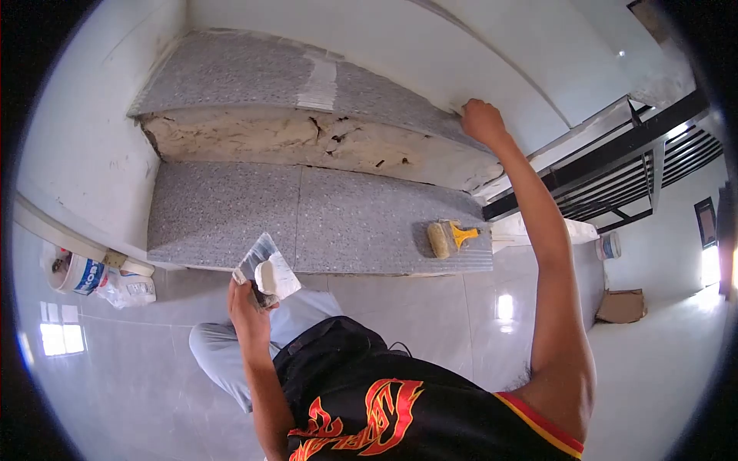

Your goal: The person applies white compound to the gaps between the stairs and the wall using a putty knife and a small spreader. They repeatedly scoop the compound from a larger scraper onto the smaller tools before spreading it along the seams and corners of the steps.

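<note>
My left hand (250, 311) is closed round the handle of a broad metal trowel (281, 274) that carries a lump of white paste (265, 278). It is in front of the lower grey speckled step (223, 215). My right hand (483, 121) is stretched out to the upper step (377, 96), at its right part by the white wall (530, 92). Its fingers are curled, and whatever they hold is too small to make out. A yellow-handled roller (440, 240) lies on the lower step at the right.
A white bucket (83, 274) and a plastic bag (127, 290) stand on the shiny tiled floor at the left. Black metal railings (615, 177) are at the right, with another bucket (609, 246) and a cardboard piece (621, 306) beyond. A rough cream riser (254, 138) separates the steps.
</note>
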The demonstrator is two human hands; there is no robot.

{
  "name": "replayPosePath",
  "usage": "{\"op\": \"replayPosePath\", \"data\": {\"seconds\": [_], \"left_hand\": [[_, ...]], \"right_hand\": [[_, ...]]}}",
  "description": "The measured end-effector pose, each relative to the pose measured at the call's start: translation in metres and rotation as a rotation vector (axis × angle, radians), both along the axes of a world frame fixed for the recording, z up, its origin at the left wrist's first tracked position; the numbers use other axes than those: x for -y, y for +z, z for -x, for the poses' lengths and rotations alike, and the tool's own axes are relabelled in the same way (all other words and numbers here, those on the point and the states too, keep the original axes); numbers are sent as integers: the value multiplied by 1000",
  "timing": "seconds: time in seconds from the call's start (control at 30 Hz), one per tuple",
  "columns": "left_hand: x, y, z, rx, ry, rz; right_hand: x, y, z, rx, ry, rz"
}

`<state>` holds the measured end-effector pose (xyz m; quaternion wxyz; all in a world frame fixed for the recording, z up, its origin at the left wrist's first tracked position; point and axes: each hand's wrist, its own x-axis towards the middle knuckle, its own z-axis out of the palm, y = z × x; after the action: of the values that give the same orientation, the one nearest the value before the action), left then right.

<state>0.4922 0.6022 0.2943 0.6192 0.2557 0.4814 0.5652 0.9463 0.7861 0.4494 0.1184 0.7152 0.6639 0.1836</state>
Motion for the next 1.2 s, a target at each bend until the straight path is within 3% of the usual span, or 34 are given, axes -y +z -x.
{"op": "replayPosePath", "data": {"seconds": [0.03,0.17,0.27,0.33,0.37,0.4,0.47,0.53,0.6,0.73,0.9,1.0,1.07,1.13,1.17,1.2], "left_hand": [[0,0,-1,133,22,58],[0,-11,2,69,-25,-17],[1,-5,-5,-41,-50,-123],[8,-8,-2,-266,-116,-150],[12,2,5,395,-123,76],[16,0,4,397,-95,83],[19,-9,-3,368,-17,-42],[9,-7,-12,310,-81,-56],[9,0,-17,274,-166,-100],[1,28,-29,227,-259,-20],[-14,45,-54,214,-324,-131],[-28,15,-69,92,-267,-268],[-22,-22,-65,-84,-196,-194],[-4,-84,-26,-568,27,-523],[-6,-52,-17,-573,-6,-165],[-8,-25,-4,-337,-70,-64]], "right_hand": [[-4,-6,-6,104,69,37],[-14,-3,14,145,120,75],[-24,15,-6,23,185,152],[-4,36,-16,-142,319,331],[8,39,0,-160,269,312],[29,44,24,-178,220,292],[67,61,81,-56,349,246],[104,55,123,-172,629,33],[135,38,158,-134,840,112],[174,21,216,-172,985,294],[174,13,227,-158,1009,286],[169,21,218,-153,1054,316],[164,27,210,-137,1061,351],[154,23,198,-226,998,415],[146,21,174,-282,893,340],[136,16,143,-334,791,260]]}}
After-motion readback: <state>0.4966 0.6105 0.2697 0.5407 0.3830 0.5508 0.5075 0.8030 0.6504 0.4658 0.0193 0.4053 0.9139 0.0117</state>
